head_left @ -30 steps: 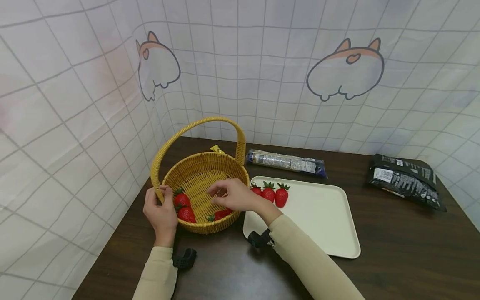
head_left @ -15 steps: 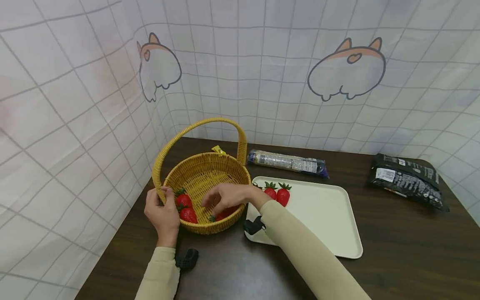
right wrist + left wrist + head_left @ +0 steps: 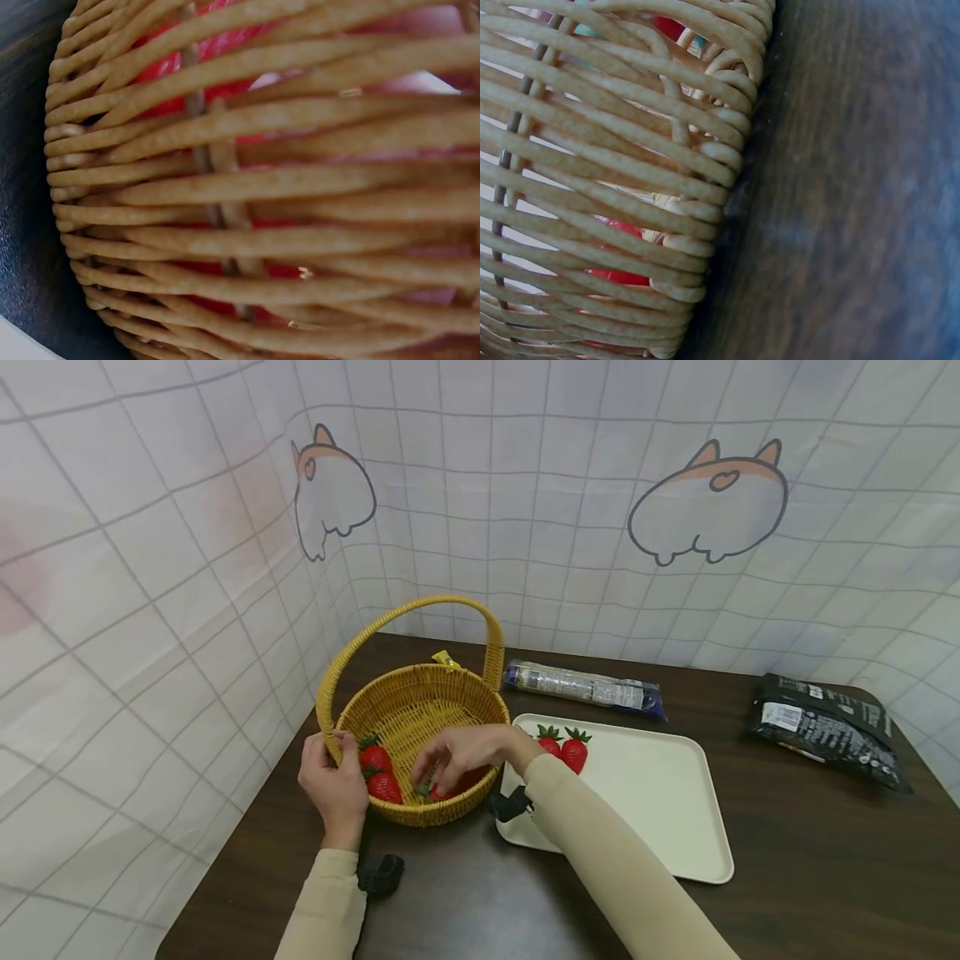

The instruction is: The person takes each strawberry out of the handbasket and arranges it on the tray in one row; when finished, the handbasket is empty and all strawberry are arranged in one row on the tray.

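Observation:
A yellow wicker basket (image 3: 405, 814) with a tall handle stands at the left of the table. My left hand (image 3: 337, 787) grips the base of its handle at the left rim. Two red strawberries (image 3: 385, 787) lie inside by that rim. My right hand (image 3: 468, 753) reaches over the right rim, its fingers bent round a strawberry (image 3: 437, 792) low in the basket, which they partly hide. Both wrist views show the woven wall, the left (image 3: 607, 157) and the right (image 3: 300, 187), with red behind the gaps; neither shows a hand.
Right of the basket lies a cream tray (image 3: 652, 802) with strawberries (image 3: 574, 752) at its upper left, partly covered by my right arm. A long clear packet (image 3: 585, 685) lies behind the tray. A black bag (image 3: 828, 727) rests at the far right, before a checked cloth wall.
My right hand has lowered into the basket, and its fingers have come down onto the strawberry there. My left hand keeps its grip on the handle. The head view has shifted slightly.

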`<state>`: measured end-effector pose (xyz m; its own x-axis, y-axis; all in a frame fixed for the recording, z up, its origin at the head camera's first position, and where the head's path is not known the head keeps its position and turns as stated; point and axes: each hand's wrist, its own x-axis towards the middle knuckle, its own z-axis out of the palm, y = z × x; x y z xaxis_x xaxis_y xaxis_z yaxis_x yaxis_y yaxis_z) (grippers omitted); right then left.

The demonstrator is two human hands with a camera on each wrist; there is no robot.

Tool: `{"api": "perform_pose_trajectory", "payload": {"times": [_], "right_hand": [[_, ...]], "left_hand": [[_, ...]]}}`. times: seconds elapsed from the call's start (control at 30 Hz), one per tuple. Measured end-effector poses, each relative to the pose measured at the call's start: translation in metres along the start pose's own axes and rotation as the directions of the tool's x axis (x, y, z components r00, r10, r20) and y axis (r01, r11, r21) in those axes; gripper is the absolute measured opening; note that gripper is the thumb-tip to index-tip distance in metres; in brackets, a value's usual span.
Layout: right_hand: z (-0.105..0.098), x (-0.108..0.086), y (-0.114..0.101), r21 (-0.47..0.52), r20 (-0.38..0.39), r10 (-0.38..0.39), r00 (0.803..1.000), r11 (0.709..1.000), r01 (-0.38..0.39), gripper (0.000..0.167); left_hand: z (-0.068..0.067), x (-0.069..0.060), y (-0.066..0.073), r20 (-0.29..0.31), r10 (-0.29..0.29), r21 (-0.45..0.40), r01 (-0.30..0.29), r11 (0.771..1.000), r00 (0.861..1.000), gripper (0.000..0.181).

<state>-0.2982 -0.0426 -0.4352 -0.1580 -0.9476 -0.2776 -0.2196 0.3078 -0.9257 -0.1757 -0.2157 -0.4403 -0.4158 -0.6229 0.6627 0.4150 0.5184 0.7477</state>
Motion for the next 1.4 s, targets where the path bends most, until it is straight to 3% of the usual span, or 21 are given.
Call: {"api": "perform_pose_trajectory", "payload": {"times": [0.1,0.2,0.53,1.0,1.2,1.3,1.4], "right_hand": [[-0.0006,-0.0016,-0.0001,0.037,-0.026,-0.023,0.999,0.999,0.024,0.041],[-0.0010,-0.0019,0.0003,0.067,-0.004,-0.027,1.000,0.997,0.027,0.042],[-0.0010,-0.0036,0.0009,0.009,0.036,-0.004,0.999,1.000,0.003,0.037],[-0.0005,-0.0035,0.0019,0.050,0.049,-0.027,0.998,0.998,0.025,0.035],[0.0006,-0.0052,0.0008,0.010,-0.031,-0.027,0.999,1.000,0.028,0.032],[0.0018,-0.0061,-0.0017,-0.016,-0.137,-0.023,0.990,1.000,0.021,0.030],[0.0031,-0.0067,-0.0047,-0.033,-0.264,-0.035,0.964,0.999,0.028,0.029]], "left_hand": [[0.0005,-0.0001,0.0005,-0.005,0.007,0.002,-0.007,1.000,1.000,0.012],[0.0006,-0.0004,0.0016,-0.005,0.002,0.002,-0.002,1.000,1.000,0.012],[0.0023,-0.0003,0.0038,0.005,-0.006,-0.005,0.006,1.000,1.000,0.014],[0.0024,-0.0007,0.0030,-0.001,0.006,-0.003,-0.006,1.000,1.000,0.014],[0.0027,-0.0011,0.0029,-0.004,0.003,-0.008,-0.003,1.000,1.000,0.014],[0.0026,-0.0010,0.0021,-0.009,0.004,-0.003,-0.004,1.000,1.000,0.013],[0.0020,-0.0010,0.0014,-0.006,0.001,-0.001,-0.001,1.000,1.000,0.013]]}}
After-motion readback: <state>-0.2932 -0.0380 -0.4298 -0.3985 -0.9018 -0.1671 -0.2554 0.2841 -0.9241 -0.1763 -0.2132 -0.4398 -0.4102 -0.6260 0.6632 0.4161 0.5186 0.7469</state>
